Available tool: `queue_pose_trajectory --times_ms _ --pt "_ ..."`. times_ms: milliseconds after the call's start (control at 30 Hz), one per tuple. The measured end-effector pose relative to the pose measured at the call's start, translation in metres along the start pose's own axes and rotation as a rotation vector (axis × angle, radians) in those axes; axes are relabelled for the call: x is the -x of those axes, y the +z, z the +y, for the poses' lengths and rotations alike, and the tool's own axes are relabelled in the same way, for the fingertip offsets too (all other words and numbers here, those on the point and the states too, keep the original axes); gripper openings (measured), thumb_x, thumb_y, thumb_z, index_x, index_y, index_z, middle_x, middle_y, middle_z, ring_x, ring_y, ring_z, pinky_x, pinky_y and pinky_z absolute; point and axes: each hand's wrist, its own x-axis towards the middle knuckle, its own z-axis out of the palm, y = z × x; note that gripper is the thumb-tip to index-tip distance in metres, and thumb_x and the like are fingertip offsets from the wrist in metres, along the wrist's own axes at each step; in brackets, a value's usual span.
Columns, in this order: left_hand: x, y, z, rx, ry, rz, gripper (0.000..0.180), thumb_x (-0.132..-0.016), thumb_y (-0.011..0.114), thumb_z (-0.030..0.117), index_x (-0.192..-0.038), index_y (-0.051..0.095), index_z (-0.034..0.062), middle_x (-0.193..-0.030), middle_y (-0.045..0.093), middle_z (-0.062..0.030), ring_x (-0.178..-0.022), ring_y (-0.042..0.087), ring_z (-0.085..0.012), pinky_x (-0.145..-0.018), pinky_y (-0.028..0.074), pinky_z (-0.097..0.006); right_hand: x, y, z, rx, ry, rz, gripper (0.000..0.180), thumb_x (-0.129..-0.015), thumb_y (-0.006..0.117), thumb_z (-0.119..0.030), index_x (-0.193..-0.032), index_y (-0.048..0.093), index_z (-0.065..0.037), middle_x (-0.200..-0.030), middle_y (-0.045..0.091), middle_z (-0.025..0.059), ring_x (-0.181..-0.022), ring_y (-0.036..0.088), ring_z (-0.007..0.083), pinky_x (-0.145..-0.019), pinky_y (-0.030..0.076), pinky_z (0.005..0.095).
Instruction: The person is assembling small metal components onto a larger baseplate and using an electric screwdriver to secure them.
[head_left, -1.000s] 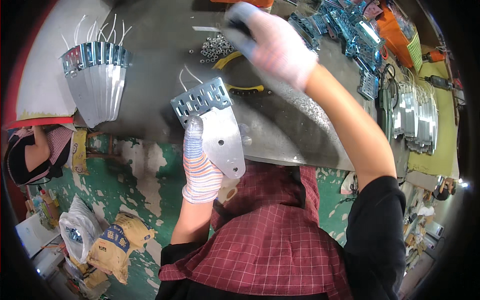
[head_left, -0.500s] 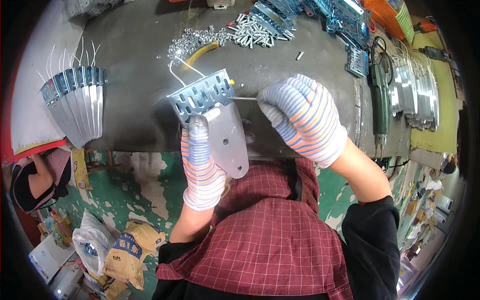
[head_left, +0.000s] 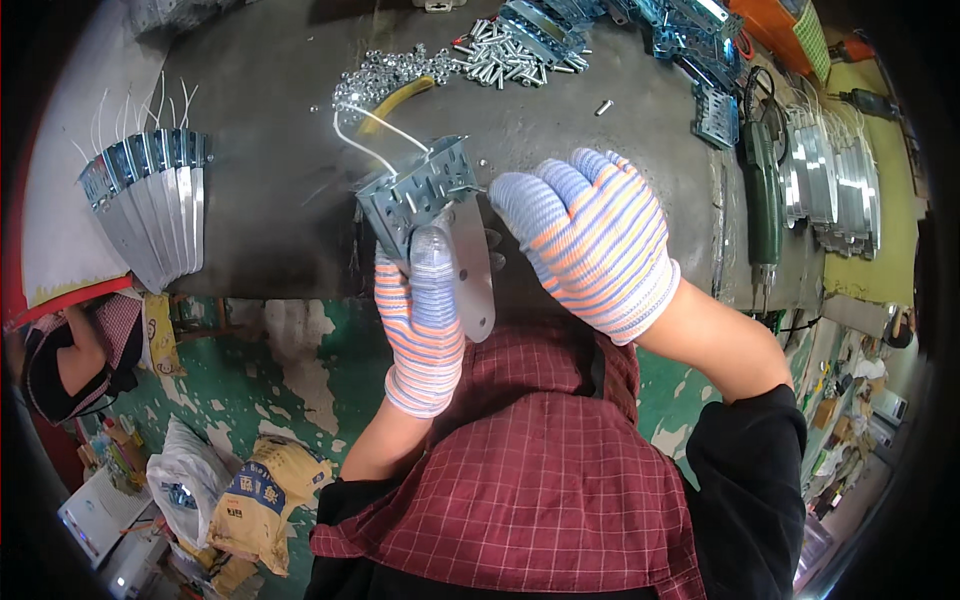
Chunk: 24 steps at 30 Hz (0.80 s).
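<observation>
My left hand (head_left: 420, 320), in a striped knit glove, grips a blue-silver slotted metal bracket (head_left: 425, 190), thumb on its near face. Two white wires rise from the bracket's top. Joined below it is a flat grey metal plate (head_left: 474, 275) with small holes and a rounded end, hanging tilted over the table edge. My right hand (head_left: 595, 240), gloved alike, is closed just right of the bracket. Between its fingertips and the bracket's right side shows a short bit of a thin metal rod (head_left: 481, 189); the fingers hide the rest.
Nuts (head_left: 400, 75), bolts (head_left: 510, 60) and a yellow curved piece (head_left: 400, 100) lie beyond the hands. A loose bolt (head_left: 604, 107) lies to the right. Wired plates are fanned out at left (head_left: 165, 210) and stacked at right (head_left: 830, 180), beside a green power screwdriver (head_left: 765, 190).
My left hand has shifted slightly right and turned the bracket and plate. My right hand has moved closer to the bracket, so less of the rod shows between them.
</observation>
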Motion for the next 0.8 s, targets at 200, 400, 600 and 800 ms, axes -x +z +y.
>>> queue_pose_trajectory --times_ms 200,400,600,800 --pt "-0.003 0.01 0.003 0.02 -0.039 0.006 0.033 -0.096 0.054 0.023 -0.124 0.051 0.0045 -0.11 0.061 -0.0095 -0.092 0.06 -0.0139 -0.075 0.051 -0.029 -0.001 0.0 0.011 0.093 -0.007 -0.158 0.01 -0.074 0.057 -0.021 -0.076 0.057 -0.011 -0.07 0.057 0.0045 -0.067 0.057 0.0214 -0.06 0.044 0.0367" --pt "-0.005 0.012 -0.003 -0.088 -0.028 0.005 0.035 -0.096 0.055 0.018 -0.124 0.048 -0.0003 -0.105 0.064 -0.0098 -0.085 0.06 -0.0113 -0.069 0.05 -0.025 -0.019 0.004 0.013 0.076 -0.063 -0.349 0.009 -0.074 0.059 -0.017 -0.076 0.062 -0.009 -0.07 0.062 0.0085 -0.068 0.062 0.0268 -0.06 0.048 0.0391" --pt "-0.016 0.0 -0.018 -0.511 0.194 -0.138 0.032 -0.097 0.051 0.021 -0.121 0.049 0.0003 -0.105 0.063 -0.0121 -0.083 0.064 -0.0179 -0.071 0.055 -0.032 -0.031 -0.03 0.022 -0.028 0.074 -0.56 0.013 -0.071 0.062 -0.014 -0.081 0.064 -0.006 -0.072 0.065 0.0148 -0.072 0.065 0.0331 -0.064 0.052 0.0401" --pt "-0.029 -0.012 0.012 0.305 -0.284 -0.027 0.044 -0.094 0.052 0.037 -0.12 0.05 0.0021 -0.103 0.062 -0.0166 -0.081 0.066 -0.0303 -0.065 0.058 -0.041 0.003 -0.041 0.042 -0.296 0.207 -0.187 0.017 -0.081 0.064 -0.019 -0.09 0.062 -0.004 -0.071 0.062 0.0159 -0.069 0.061 0.0345 -0.063 0.048 0.0399"
